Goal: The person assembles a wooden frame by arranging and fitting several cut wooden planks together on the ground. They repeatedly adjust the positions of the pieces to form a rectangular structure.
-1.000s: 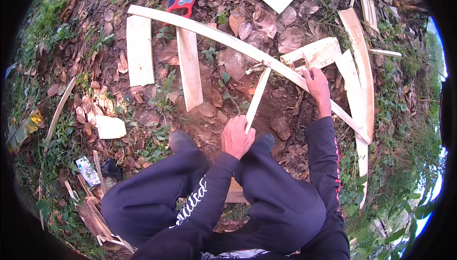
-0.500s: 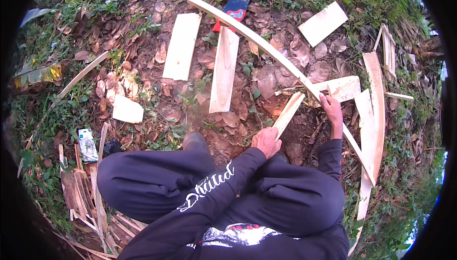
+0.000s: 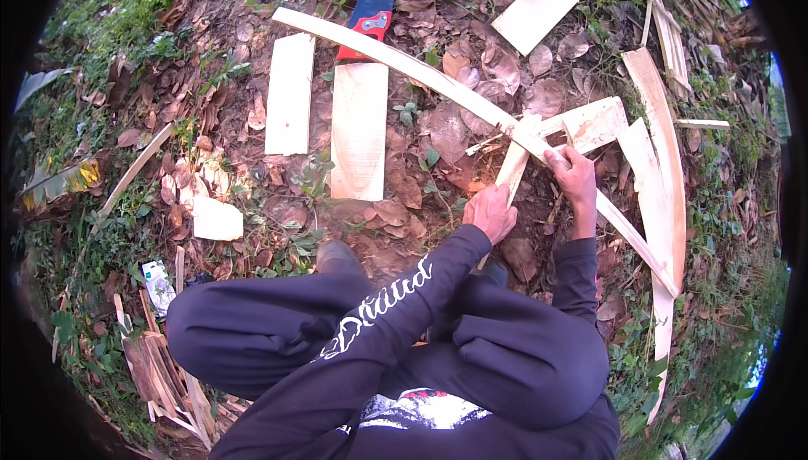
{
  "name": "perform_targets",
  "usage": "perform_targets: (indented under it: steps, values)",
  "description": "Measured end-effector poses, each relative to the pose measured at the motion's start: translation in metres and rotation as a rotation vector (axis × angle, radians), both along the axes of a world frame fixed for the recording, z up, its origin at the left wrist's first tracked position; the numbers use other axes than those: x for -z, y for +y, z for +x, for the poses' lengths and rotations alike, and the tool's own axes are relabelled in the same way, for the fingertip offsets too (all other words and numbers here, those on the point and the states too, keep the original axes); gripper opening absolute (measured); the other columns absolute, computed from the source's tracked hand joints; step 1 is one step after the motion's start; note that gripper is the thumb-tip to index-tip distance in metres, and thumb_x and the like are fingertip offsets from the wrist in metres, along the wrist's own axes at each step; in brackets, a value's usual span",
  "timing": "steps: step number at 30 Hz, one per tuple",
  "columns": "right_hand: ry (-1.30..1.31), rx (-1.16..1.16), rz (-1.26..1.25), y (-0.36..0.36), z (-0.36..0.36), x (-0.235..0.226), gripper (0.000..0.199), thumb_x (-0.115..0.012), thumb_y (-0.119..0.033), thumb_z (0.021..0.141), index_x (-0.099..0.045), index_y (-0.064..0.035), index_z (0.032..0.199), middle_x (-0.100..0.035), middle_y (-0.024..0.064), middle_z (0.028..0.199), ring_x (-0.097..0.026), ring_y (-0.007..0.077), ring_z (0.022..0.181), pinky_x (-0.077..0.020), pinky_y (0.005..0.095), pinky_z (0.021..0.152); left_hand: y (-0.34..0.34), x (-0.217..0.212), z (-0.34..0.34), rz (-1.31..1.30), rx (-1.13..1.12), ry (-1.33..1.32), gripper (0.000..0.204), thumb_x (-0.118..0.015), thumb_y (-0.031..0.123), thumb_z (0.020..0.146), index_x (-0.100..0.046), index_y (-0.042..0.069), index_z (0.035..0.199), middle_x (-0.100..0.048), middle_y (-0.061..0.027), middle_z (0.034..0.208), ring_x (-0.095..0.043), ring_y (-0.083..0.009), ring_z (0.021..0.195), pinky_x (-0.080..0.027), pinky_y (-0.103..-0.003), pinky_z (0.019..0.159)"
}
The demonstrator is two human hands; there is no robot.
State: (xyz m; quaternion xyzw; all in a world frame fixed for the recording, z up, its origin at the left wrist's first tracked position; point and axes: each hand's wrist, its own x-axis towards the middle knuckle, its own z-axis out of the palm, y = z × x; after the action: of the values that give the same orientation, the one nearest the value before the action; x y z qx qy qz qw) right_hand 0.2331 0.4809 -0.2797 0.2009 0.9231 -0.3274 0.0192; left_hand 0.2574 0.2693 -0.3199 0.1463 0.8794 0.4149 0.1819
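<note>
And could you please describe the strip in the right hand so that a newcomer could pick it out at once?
Start at the dark trousers and look up to the right hand. It holds a pale strip that slants from upper left to lower right. Unlike the short, broad boards nearby, it is long and narrow, and it alone crosses the red-handled saw in view.
</note>
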Motion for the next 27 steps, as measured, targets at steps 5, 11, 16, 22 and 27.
perform_targets:
  steps: [5,11,16,22,27]
  values:
    - [-0.022,0.007,0.020,-0.003,0.003,0.005,0.050,-0.074,-0.047,0.088,-0.067,0.0021,0.081,-0.064,0.0207,0.067,-0.064,0.0307,0.061,-0.0492,0.0418,0.062,-0.003,0.006,0.004,-0.003,0.032,0.029,0.023,-0.068,0.016,0.079,-0.058,0.001,0.092,-0.063,-0.0222,0.086,-0.065,-0.0435,0.083,-0.053,-0.052,0.074]
    - [0.058,0.049,-0.003,-0.011,0.003,0.009,0.048,-0.074,-0.046,0.088,-0.067,0.0010,0.090,-0.065,0.0170,0.066,-0.063,0.0286,0.060,-0.0486,0.0406,0.060,-0.012,-0.002,0.012,0.016,0.080,0.021,0.023,-0.068,0.017,0.081,-0.057,0.000,0.092,-0.062,-0.0232,0.085,-0.065,-0.0440,0.082,-0.053,-0.052,0.074]
    - [-0.006,0.044,-0.020,-0.012,-0.002,0.009,0.047,-0.072,-0.044,0.089,-0.066,-0.0010,0.106,-0.060,0.0140,0.064,-0.063,0.0301,0.062,-0.0497,0.0415,0.064,-0.018,0.001,0.013,0.009,0.098,0.018,0.023,-0.068,0.017,0.081,-0.058,-0.001,0.093,-0.062,-0.0241,0.087,-0.065,-0.0448,0.083,-0.053,-0.053,0.074]
    - [-0.278,0.068,0.522,0.051,-0.019,0.014,0.078,-0.073,-0.035,0.084,-0.038,-0.0227,0.153,-0.047,0.0180,0.141,-0.048,0.0417,0.128,-0.0452,0.0539,0.104,-0.017,0.000,0.011,-0.013,0.117,-0.011,0.023,-0.067,0.017,0.082,-0.058,-0.001,0.093,-0.062,-0.0247,0.088,-0.065,-0.0451,0.084,-0.053,-0.052,0.075]
    - [-0.344,-0.699,0.835,0.077,-0.050,0.014,0.111,-0.087,-0.025,0.070,-0.022,-0.0323,0.160,-0.030,0.0141,0.161,-0.027,0.0389,0.150,-0.0324,0.0572,0.118,-0.020,-0.002,0.009,-0.049,0.133,-0.030,0.023,-0.066,0.018,0.083,-0.057,0.000,0.094,-0.061,-0.0236,0.088,-0.064,-0.0446,0.081,-0.053,-0.052,0.073]
